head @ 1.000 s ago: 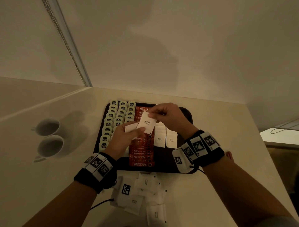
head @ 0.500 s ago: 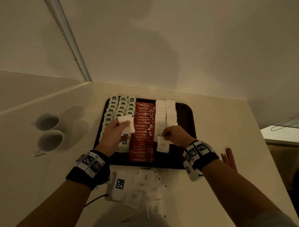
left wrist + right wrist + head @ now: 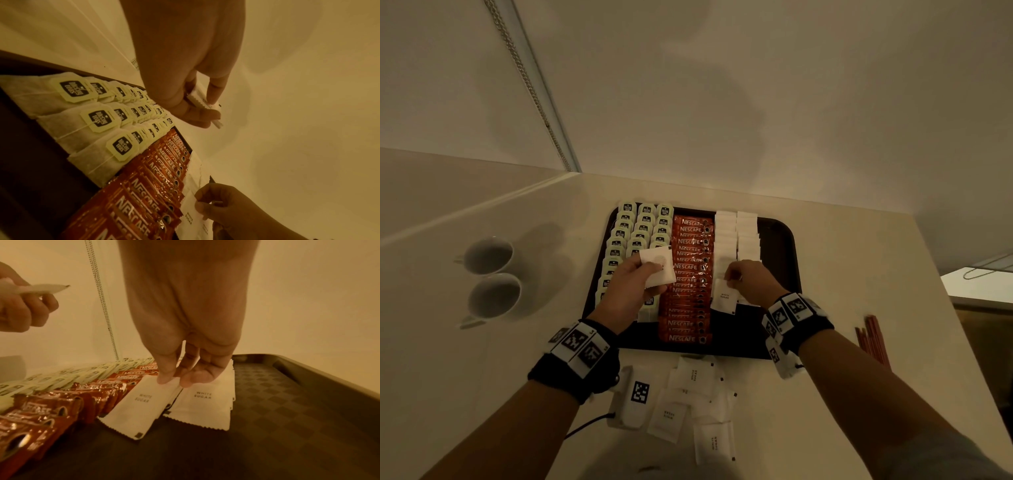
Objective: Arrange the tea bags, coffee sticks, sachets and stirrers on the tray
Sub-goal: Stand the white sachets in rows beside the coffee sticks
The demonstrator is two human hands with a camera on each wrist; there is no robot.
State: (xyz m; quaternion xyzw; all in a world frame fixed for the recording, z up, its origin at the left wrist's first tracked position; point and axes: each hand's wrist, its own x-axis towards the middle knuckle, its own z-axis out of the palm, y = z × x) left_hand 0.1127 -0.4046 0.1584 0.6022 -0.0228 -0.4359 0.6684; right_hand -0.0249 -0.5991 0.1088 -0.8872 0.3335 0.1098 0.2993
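Sachets (image 3: 688, 404), loose, at surface's near edge. Right hand (image 3: 751, 282): fingers (image 3: 164, 378) pinching a sachet (image 3: 723, 297), now lowered from mid-air onto tray (image 3: 780, 240), extending its near white column. Left hand (image 3: 628, 291): fingers pinch spare sachets (image 3: 658, 269) above tea bags (image 3: 643, 222). Sachet rows are part-filled; stirrers (image 3: 871, 339) wait at the right edge.

A hotel-style refreshment counter: a tray (image 3: 786, 240) of tea bags (image 3: 643, 222), coffee sticks (image 3: 690, 267); two cups (image 3: 491, 277) beside.
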